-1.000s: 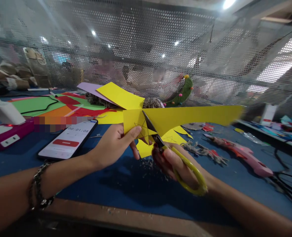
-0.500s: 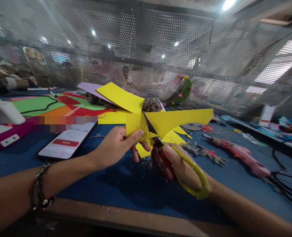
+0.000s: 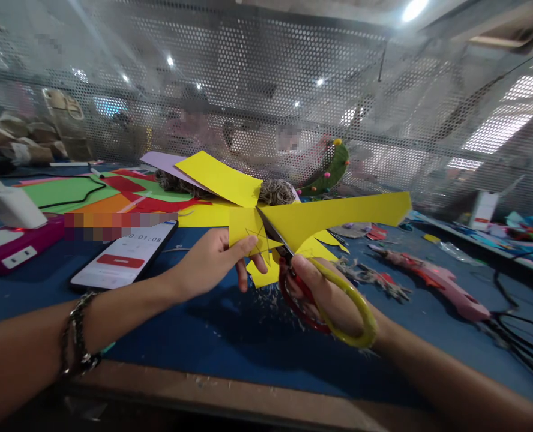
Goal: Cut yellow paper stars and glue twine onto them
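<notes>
My left hand [image 3: 212, 261] pinches the left end of a long yellow paper strip [image 3: 334, 213] that has a star outline drawn on it. My right hand [image 3: 325, 291] grips scissors [image 3: 311, 288] with yellow and red handles. Their dark blades are in the paper beside the star. The paper is held up above the blue table mat [image 3: 230, 336]. A bead bracelet is on my left wrist. More yellow offcuts [image 3: 311, 249] lie under the paper.
A phone [image 3: 125, 255] showing a timer lies at left, near a pink device [image 3: 9, 246]. Coloured paper sheets [image 3: 90, 192] are stacked behind. A pink glue gun [image 3: 442, 285] and black cables [image 3: 523, 336] lie at right. A perforated mesh screen [image 3: 266, 102] closes the back.
The paper has turned and its right end swung up and out. The scissor blades have gone further along the star outline.
</notes>
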A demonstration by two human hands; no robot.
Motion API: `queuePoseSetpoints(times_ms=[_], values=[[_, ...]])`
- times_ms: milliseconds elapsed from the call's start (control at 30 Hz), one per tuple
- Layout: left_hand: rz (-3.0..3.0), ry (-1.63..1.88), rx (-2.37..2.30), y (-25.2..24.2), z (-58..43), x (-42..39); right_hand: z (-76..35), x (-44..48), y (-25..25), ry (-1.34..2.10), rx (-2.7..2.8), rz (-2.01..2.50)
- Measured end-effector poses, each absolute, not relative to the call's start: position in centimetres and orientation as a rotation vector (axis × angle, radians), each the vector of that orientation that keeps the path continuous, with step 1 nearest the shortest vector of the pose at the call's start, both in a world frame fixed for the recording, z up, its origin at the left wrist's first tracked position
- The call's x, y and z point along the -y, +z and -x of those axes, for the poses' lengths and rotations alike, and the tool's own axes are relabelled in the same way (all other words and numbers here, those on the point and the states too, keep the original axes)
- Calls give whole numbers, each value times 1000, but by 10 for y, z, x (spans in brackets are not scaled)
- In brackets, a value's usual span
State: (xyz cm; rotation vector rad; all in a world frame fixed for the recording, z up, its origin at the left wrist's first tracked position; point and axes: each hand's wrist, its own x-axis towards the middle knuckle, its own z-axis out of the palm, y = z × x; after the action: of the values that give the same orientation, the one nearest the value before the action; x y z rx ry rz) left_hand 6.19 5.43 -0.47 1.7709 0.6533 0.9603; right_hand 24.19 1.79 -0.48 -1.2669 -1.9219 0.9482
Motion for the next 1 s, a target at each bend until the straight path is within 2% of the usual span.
queuePoseSetpoints(times_ms=[433,667,1000], values=[[-1804,972,-633,-4,-61,-54,-241,-19,-18,1377,1711,1080],[-1838,964,-634,-7,-60,-57,-238,-17,-14,1254,1841,1056],[-1887,922,-694,-5,-61,-53,-237,-16,-18,1301,1716,1134]])
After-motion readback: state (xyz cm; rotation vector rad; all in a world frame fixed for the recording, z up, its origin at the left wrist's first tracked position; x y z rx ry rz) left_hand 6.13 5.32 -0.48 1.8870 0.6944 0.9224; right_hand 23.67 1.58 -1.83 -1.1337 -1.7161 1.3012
